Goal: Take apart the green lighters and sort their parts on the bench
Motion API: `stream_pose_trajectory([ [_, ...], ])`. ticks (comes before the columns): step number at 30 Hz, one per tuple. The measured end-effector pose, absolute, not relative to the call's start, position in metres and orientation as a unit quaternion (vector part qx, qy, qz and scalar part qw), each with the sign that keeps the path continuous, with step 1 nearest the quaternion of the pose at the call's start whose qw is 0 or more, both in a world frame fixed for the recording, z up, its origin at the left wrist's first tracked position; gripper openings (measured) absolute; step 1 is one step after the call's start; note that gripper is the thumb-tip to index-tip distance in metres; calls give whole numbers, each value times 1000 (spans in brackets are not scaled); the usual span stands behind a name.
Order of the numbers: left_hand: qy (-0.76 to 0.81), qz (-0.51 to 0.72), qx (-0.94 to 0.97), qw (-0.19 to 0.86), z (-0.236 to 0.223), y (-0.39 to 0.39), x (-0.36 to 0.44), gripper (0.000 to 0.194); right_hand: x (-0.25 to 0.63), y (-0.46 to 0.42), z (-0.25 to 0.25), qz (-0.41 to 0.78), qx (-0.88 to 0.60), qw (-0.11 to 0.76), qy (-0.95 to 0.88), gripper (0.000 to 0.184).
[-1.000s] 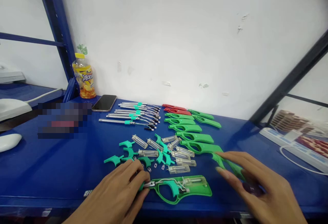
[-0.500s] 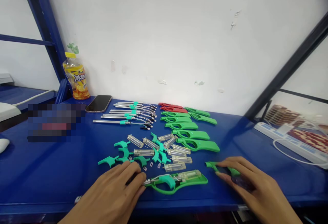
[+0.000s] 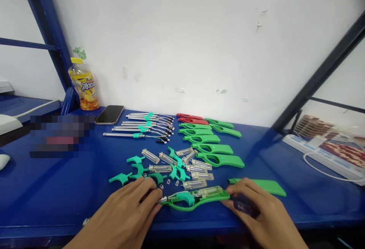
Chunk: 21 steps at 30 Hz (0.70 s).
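Observation:
A half-assembled green gas lighter lies in front of me, its open side up. Inside its shell sit a clear fuel tank, a teal trigger and thin wires. My left hand grips the front end by the metal tube. At the rear end, the thumb and fingers of my right hand pinch the shell. A dark purple, see-through object shows under the right palm; its kind is unclear. Behind that hand a loose green shell half rests on the table.
Several teal triggers and clear tanks lie beyond my hands. Metal tubes with wires are at back left, green shells and red shells at back right. A phone, bottle and power strip stand farther out.
My right hand has let go of the loose shell half and moved left onto the rear of the lighter. My left hand keeps its grip at the front.

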State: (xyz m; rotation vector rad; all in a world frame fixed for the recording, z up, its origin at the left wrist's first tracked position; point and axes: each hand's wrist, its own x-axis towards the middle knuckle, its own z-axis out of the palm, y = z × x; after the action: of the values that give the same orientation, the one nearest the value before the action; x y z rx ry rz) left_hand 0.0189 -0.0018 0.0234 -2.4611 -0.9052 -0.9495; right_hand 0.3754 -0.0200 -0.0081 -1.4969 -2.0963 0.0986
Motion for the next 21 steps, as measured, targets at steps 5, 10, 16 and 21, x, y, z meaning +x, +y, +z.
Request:
stream_pose_trajectory([
  [5,-320,-327,-872,173,23,-2,19,39,371,-20,-9,53,-562,289,-774,12],
  [10,-322,-322,-875,165,20,-3,20,41,374,-23,-7,66,-567,285,-770,15],
  [16,-330,-326,-873,149,18,-3,17,37,392,-26,-4,47,-587,270,-762,21],
  [21,-327,-317,-882,121,17,-3,16,35,376,-19,15,43,-576,301,-759,18],
])
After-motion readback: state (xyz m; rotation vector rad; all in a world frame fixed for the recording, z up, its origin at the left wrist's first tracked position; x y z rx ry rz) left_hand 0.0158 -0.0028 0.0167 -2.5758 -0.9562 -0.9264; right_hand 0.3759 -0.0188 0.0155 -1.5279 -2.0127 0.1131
